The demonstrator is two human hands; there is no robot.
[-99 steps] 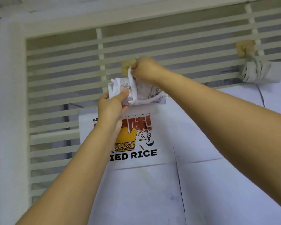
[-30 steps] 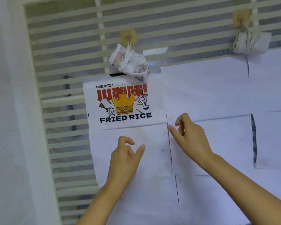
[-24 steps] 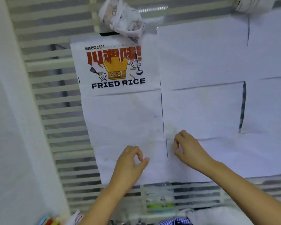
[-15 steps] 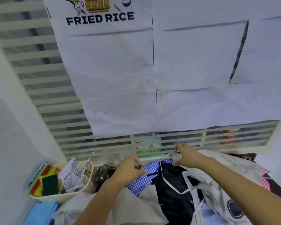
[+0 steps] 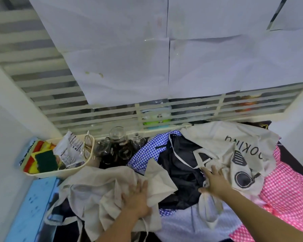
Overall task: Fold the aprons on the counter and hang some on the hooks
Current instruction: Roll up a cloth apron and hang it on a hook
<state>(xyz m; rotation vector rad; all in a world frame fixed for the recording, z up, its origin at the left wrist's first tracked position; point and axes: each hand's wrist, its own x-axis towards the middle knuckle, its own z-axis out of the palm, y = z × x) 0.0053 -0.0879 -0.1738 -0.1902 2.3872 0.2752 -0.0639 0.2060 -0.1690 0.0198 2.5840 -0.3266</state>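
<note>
Left hand [image 5: 138, 198]: your fingers wide, beige apron [image 5: 94, 186] beneath them.
Right hand [image 5: 214, 181]: fingers wide, printed apron [image 5: 234, 142] beneath them.

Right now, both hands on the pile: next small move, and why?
Probably curl the left hand around the beige apron and lift it clear. Both hands lie flat, gripping nothing; the right hand rests on the cream COOKING apron. The beige one lies crumpled on top, overlapping the black apron.
</note>
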